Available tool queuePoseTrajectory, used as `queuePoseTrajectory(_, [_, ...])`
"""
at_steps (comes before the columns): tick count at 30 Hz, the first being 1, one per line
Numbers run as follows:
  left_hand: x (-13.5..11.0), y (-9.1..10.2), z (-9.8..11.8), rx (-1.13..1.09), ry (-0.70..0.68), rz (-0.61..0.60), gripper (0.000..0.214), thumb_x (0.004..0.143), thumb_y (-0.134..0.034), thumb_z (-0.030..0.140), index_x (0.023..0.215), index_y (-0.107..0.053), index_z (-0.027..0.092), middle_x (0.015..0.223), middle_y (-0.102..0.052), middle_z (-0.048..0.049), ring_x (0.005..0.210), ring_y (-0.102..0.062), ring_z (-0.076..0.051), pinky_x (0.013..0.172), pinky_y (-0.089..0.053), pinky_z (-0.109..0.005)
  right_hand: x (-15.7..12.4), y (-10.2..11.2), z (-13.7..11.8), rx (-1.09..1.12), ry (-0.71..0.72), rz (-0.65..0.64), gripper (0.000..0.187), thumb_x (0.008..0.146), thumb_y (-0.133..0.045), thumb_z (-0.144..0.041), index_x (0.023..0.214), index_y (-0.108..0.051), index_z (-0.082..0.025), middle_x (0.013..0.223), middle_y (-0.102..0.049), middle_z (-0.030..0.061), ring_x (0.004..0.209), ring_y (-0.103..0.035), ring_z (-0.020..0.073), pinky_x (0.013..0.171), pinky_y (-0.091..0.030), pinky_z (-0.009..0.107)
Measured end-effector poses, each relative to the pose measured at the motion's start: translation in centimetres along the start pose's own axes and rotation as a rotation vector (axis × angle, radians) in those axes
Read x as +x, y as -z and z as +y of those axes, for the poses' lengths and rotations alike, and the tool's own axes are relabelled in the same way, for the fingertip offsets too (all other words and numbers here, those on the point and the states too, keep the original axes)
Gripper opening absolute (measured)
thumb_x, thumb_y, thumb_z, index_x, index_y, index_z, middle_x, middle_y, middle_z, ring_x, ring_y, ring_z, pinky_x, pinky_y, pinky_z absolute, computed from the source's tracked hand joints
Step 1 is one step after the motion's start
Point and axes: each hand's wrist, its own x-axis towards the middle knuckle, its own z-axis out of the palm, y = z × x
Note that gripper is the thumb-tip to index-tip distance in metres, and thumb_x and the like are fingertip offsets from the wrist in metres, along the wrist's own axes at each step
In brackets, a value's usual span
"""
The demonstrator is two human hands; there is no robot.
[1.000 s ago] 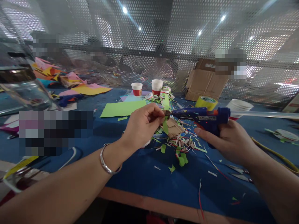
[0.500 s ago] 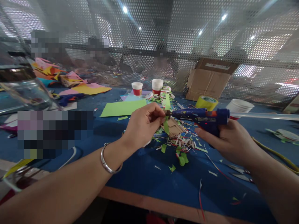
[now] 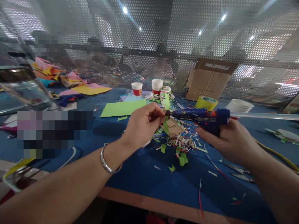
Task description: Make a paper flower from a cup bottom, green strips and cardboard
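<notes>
My right hand (image 3: 230,137) is wrapped round the handle of a blue hot glue gun (image 3: 198,116). A clear glue stick (image 3: 263,116) juts from its rear end, and a small red light glows on its side. The nozzle points left and meets a narrow green paper strip (image 3: 166,126), or comes very close to it. My left hand (image 3: 148,123), with a silver bangle on the wrist, pinches that strip between thumb and fingers. Below the nozzle lies a piece of brown cardboard (image 3: 174,128) amid cut paper scraps (image 3: 182,143).
A green paper sheet (image 3: 123,108) lies behind my left hand. Farther back stand paper cups (image 3: 137,89), a yellow tape roll (image 3: 206,102) and a cardboard box (image 3: 207,81) against a perforated metal screen. Scissors (image 3: 240,172) rest near my right forearm. A glass jar (image 3: 28,87) stands left.
Almost nothing differs. Both hands, the glue gun and the green strip hold nearly the same positions.
</notes>
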Motion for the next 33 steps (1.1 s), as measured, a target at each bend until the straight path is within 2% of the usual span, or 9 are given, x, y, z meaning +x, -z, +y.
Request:
queuePoseTrajectory(6, [0.0, 0.0, 0.1, 0.003, 0.007, 0.000, 0.009, 0.080, -0.067, 0.012, 0.080, -0.061, 0.018, 0.078, -0.067, 0.0009, 0.068, -0.062, -0.009, 0.061, -0.051, -0.020, 0.1, 0.0, 0.0, -0.005, -0.023, -0.023, 0.030, 0.089, -0.055, -0.041, 0.064, -0.049, -0.025, 0.058, -0.060, 0.0029, 0.052, -0.057, 0.0203, 0.053, -0.041, 0.033])
queuePoseTrajectory(10, [0.0, 0.1, 0.0, -0.026, -0.002, -0.001, 0.008, 0.081, -0.066, 0.013, 0.082, -0.060, 0.019, 0.080, -0.067, 0.0005, 0.071, -0.063, -0.010, 0.065, -0.053, -0.021, 0.1, 0.0, 0.0, -0.006, 0.010, -0.008, 0.026, 0.088, -0.055, -0.037, 0.065, -0.052, -0.025, 0.057, -0.060, 0.0021, 0.053, -0.057, 0.0205, 0.053, -0.041, 0.033])
queuePoseTrajectory(17, [0.2, 0.1, 0.3, -0.096, 0.011, 0.005, 0.020, 0.081, -0.070, 0.011, 0.083, -0.053, 0.021, 0.074, -0.056, 0.0044, 0.065, -0.057, -0.007, 0.061, -0.051, -0.020, 0.0, 0.1, 0.1, 0.005, -0.022, -0.002, 0.025, 0.088, -0.055, -0.039, 0.070, -0.059, -0.023, 0.063, -0.066, 0.0041, 0.056, -0.060, 0.0211, 0.053, -0.043, 0.033])
queuePoseTrajectory(22, [0.3, 0.1, 0.6, -0.210, 0.137, -0.007, 0.031, 0.080, -0.071, 0.010, 0.095, -0.047, 0.023, 0.066, -0.060, 0.0076, 0.060, -0.063, -0.009, 0.059, -0.052, -0.021, 0.0, 0.1, 0.2, 0.023, -0.065, -0.009, 0.033, 0.087, -0.054, -0.045, 0.063, -0.057, -0.023, 0.052, -0.055, 0.0016, 0.048, -0.051, 0.0183, 0.047, -0.038, 0.033])
queuePoseTrajectory(27, [0.5, 0.1, 0.4, -0.320, 0.303, 0.010, 0.040, 0.077, -0.074, 0.010, 0.111, -0.055, 0.019, 0.069, -0.067, 0.0048, 0.063, -0.065, -0.009, 0.063, -0.053, -0.023, 0.2, 0.4, 0.7, 0.115, -0.186, -0.054, 0.035, 0.085, -0.057, -0.052, 0.068, -0.062, -0.021, 0.059, -0.060, 0.0031, 0.056, -0.053, 0.0205, 0.052, -0.041, 0.034])
queuePoseTrajectory(33, [0.7, -0.4, -0.3, -0.487, 0.442, -0.001, 0.026, 0.075, -0.077, 0.010, 0.098, -0.066, 0.015, 0.078, -0.072, 0.0005, 0.067, -0.066, -0.008, 0.066, -0.055, -0.023, 0.4, 0.9, 2.4, 0.458, -0.381, -0.133, 0.048, 0.080, -0.069, -0.056, 0.053, -0.051, -0.021, 0.053, -0.049, -0.0015, 0.050, -0.042, 0.0121, 0.046, -0.033, 0.025])
